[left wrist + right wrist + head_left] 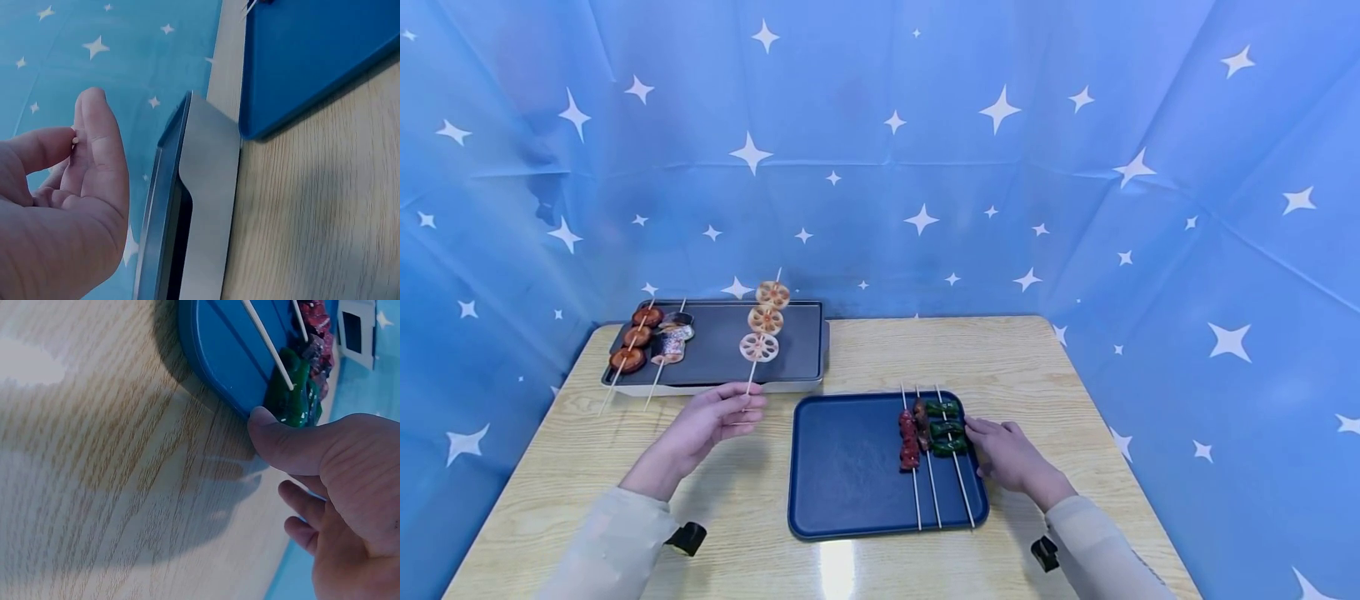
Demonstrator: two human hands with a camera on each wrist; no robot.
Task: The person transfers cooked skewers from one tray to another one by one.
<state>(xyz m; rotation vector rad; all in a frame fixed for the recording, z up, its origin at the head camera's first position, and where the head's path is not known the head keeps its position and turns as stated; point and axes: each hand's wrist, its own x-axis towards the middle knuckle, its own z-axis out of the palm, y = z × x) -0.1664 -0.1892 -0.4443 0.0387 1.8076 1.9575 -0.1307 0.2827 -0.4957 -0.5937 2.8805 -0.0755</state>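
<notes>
My left hand (726, 412) pinches the bare lower end of a lotus root skewer (765, 320), whose three slices are raised over the grill plate (715, 333). In the left wrist view only the stick's end (75, 141) shows between thumb and fingers. My right hand (1011, 457) touches the right rim of a blue tray (842, 467); its thumb (275, 434) lies at that edge in the right wrist view. On the tray's right side lie a red meat skewer (908, 442), a brown skewer (922, 425) and a green pepper skewer (947, 429).
At the grill's left end lie a mushroom-like round skewer (637, 337) and a skewer of dark-skinned pieces (672, 337), sticks overhanging the front. Both grill and tray stand on a wooden table (940, 350). A blue star-patterned curtain (850, 100) hangs behind and beside it.
</notes>
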